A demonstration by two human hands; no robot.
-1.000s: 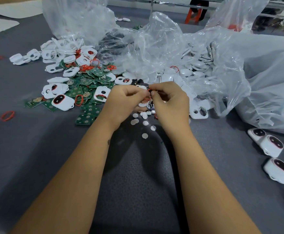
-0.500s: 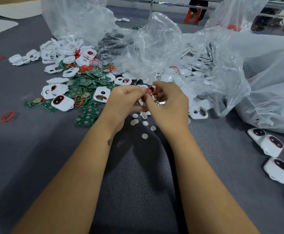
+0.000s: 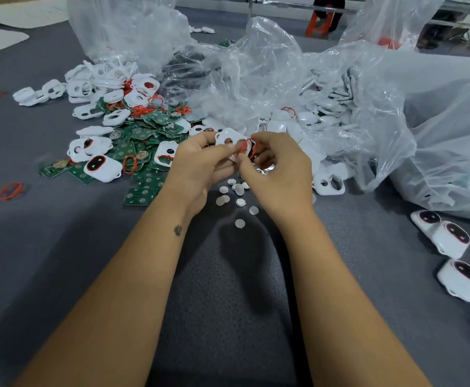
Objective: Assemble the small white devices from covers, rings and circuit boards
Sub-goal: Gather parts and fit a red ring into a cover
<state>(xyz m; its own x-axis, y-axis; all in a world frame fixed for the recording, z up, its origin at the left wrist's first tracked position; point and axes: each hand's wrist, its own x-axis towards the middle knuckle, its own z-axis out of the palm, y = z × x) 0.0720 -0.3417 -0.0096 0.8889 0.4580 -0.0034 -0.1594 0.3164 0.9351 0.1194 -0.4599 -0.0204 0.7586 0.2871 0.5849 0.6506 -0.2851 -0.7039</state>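
My left hand (image 3: 200, 166) grips a white cover (image 3: 228, 136) with holes, held above the table at the centre. My right hand (image 3: 278, 169) pinches a red ring (image 3: 249, 146) against that cover. To the left lies a heap of green circuit boards (image 3: 144, 135), white covers (image 3: 111, 90) and loose red rings (image 3: 130, 164). Small white discs (image 3: 239, 202) are scattered on the grey cloth below my hands. Assembled white devices (image 3: 451, 238) lie at the right edge.
Crumpled clear plastic bags (image 3: 256, 79) holding more white parts spread across the back and right. A stray red ring (image 3: 10, 190) lies far left. One finished device (image 3: 104, 167) sits by the boards. A loose cover (image 3: 328, 185) lies right of my hands.
Both hands have lifted slightly. The cover now shows above my left fingers, and the red ring has come up against it between my fingertips.
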